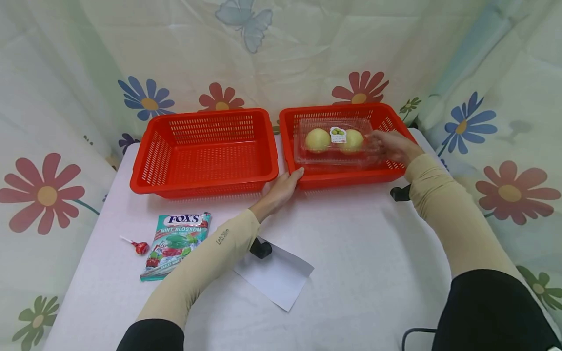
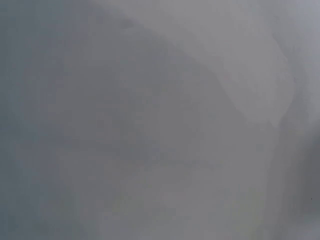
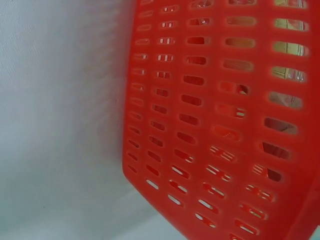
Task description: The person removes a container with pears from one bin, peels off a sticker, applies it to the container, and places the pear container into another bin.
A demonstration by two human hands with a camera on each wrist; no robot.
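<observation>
A clear plastic clamshell box (image 1: 322, 156) with two pale yellow-green fruits and a label is inside the right red basket (image 1: 333, 181). My right hand (image 1: 391, 146) grips the box at its right end, inside the basket. My left hand (image 1: 281, 190) holds the rim at the basket's near left corner, some of its fingers hidden by the rim. Through slots in the basket wall (image 3: 210, 120), parts of the contents show in the right wrist view. Only a blurred pale surface (image 2: 150, 125) fills the left wrist view.
A second red basket (image 1: 210, 187) with nothing in it stands at left. Nearer lie a red lollipop (image 1: 141, 248), a green Fox's candy bag (image 1: 177, 241) and a white paper sheet (image 1: 281, 278), partly under my left forearm. A floral curtain (image 1: 298, 58) hangs behind the table.
</observation>
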